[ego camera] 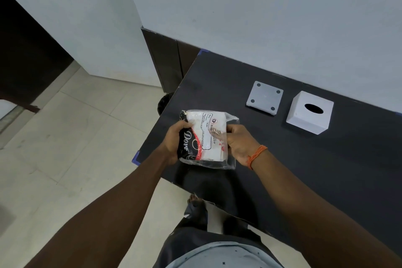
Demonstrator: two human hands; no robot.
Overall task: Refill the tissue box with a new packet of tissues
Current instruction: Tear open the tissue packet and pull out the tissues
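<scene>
Clear crinkled plastic is wrapping the soft packet of white tissues [206,137], which both hands are holding up over the near left corner of the dark matte table [282,159]. The packet is carrying a black and red printed panel on its left side and a white label with small lettering on top. The left hand [174,141] is clasping the packet's left edge, thumb lying over the top near the black panel and fingers curled underneath. The right hand [238,143] is closing on the packet's right edge, pinching the loose plastic there between thumb and fingers; an orange thread band [256,155] is circling that wrist.

Farther back on the table, well apart from the packet, the white cube-shaped tissue box cover [309,113] is sitting with its oval slot facing up. Just beside it on the left, not touching, the flat white square base plate [264,99] is lying with four dark round pads showing at its corners.

Blue tape corners [135,156] are marking the table's edges. Pale floor tiles [65,137] are spreading out to the left, and a plain white wall [261,17] is standing behind the table. The person's grey patterned shirt and dark trousers are showing at the bottom of the view.
</scene>
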